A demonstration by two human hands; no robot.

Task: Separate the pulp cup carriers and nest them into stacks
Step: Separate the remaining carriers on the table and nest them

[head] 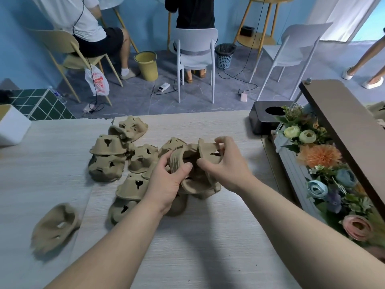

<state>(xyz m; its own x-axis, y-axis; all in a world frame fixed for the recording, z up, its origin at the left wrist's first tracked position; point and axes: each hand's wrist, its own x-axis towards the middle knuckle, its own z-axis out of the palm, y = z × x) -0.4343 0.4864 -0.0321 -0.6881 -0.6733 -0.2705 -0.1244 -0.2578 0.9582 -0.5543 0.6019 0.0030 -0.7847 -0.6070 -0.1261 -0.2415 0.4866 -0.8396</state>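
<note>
Nearest, one tan moulded-pulp carrier [55, 227] lies alone, left of the held stack. The left hand [166, 185] grips that nested pulp stack [188, 163] while right-hand fingers [221, 142] pinch its outermost piece. Beyond, loose carriers [125, 147] remain unsorted; most work seems left.

— Any lettering to call out here?

— One spot: dark embossed or printed letters on the side of a pulp carrier [177, 147], just beyond the left hand [166, 185] and left of the right hand [226, 163]. Too blurred and curved to read a word.

— Anything farther off?

— Well past the left hand, a white plastic bag [96, 81] hangs from a chair with red printing on it; the characters can't be made out at this size.

— So nothing readable?

— Nothing that can be spelled out.
</note>
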